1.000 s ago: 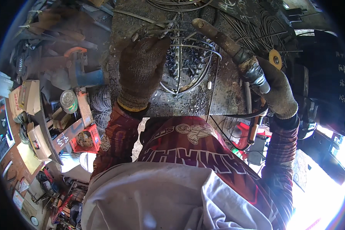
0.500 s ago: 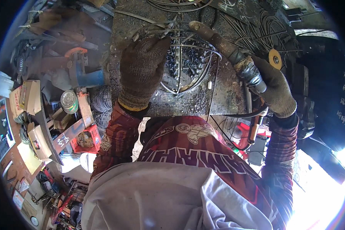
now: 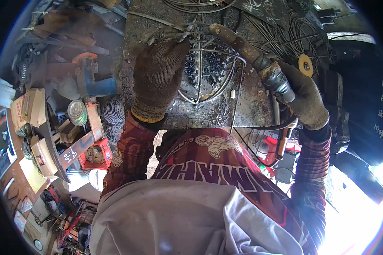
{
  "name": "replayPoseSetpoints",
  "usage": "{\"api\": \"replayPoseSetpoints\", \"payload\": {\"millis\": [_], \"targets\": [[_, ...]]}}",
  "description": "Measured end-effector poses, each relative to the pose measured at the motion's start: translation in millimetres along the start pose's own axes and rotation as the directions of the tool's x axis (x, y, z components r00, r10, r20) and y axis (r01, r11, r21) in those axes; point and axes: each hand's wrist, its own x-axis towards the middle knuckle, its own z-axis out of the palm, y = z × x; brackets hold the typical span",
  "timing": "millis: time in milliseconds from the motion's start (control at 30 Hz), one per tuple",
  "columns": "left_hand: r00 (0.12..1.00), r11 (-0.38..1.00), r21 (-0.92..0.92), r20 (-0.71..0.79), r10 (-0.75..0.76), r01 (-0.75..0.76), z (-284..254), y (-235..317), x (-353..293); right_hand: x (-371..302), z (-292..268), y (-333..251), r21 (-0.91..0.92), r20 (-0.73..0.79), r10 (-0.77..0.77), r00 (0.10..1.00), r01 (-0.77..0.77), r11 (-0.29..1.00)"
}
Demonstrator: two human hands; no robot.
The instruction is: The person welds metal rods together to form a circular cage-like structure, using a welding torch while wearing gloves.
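In a grey knitted work glove, my right hand [image 3: 304, 95] is closed around the handle of a welding torch [image 3: 255, 57]. Tape wraps part of the handle, and the worn, curved neck points to the far left, its nozzle over the far rim of a round frame of bent metal rods [image 3: 199, 95]. My left hand [image 3: 159, 76], in a darker brown glove, is at the frame's left side. Its fingers are curled together at the far left rods, with the tips partly hidden. Small dark metal bits [image 3: 212, 70] lie inside and around the frame.
The frame rests on a dirty steel worktable [image 3: 255, 108]. Coiled rods [image 3: 293, 32] and a yellow disc [image 3: 305, 66] are at the far right. To the left are a blue vise-like tool [image 3: 100, 86], a can [image 3: 77, 112] and a red basket [image 3: 87, 160]. A cable hangs at the near table edge.
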Motion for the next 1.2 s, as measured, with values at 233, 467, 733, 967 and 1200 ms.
{"api": "replayPoseSetpoints", "payload": {"millis": [233, 467, 733, 967, 1200], "targets": [[1.000, 1.000, 0.016, -0.005, 0.000, 0.000, 1, 1, 0, -1, -3, 4, -0.060, -0.007, 0.016, 1.000, -0.017, 0.998], [0.999, 1.000, 0.016, -0.039, -0.012, 0.013, -2, 5, 1, 1, -1, 1, -0.068, -0.004, -0.028, 1.000, 0.028, 0.997], [0.999, 1.000, 0.000, -0.044, -0.015, 0.015, -2, 4, 0, 1, 0, 0, -0.100, -0.010, 0.005, 1.000, -0.006, 0.995], [0.983, 0.997, -0.056, -0.174, -0.055, 0.046, 19, -9, -18, 1, 0, -10, -0.213, -0.004, 0.011, 1.000, -0.012, 0.977], [0.997, 1.000, -0.027, -0.080, -0.011, 0.009, 5, -1, -4, -8, -13, 24, 0.126, 0.007, -0.006, 1.000, 0.005, 0.992]]}}
